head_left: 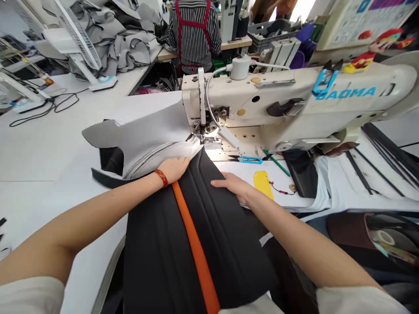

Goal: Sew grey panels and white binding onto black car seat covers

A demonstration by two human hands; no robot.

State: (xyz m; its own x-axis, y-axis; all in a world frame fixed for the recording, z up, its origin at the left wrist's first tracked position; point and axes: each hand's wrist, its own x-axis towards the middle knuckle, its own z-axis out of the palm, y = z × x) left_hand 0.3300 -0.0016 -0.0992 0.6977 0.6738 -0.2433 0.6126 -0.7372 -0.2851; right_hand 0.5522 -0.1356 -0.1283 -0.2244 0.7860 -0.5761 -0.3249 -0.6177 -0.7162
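Black padded panels (pixel 225 235) with an orange strip (pixel 193 235) between them run from my lap up to the sewing machine's needle area (pixel 202 137). My left hand (pixel 176 169), with a red bracelet at the wrist, lies flat on the material just short of the presser foot, its fingers stretched out. At the right edge of the black panel is my right hand (pixel 234 185), thumb on top and the other fingers underneath, gripping it. A grey-backed part (pixel 147 128) of the same piece spreads left of the needle. The fingertips of my right hand are hidden.
The sewing machine (pixel 294 104) fills the right side. Blue thread snips (pixel 247 159), a green pen (pixel 276 162) and a yellow tag (pixel 262 183) lie near its bed. A white fan (pixel 78 43) stands far left. A person (pixel 195 35) in stripes is behind the machine.
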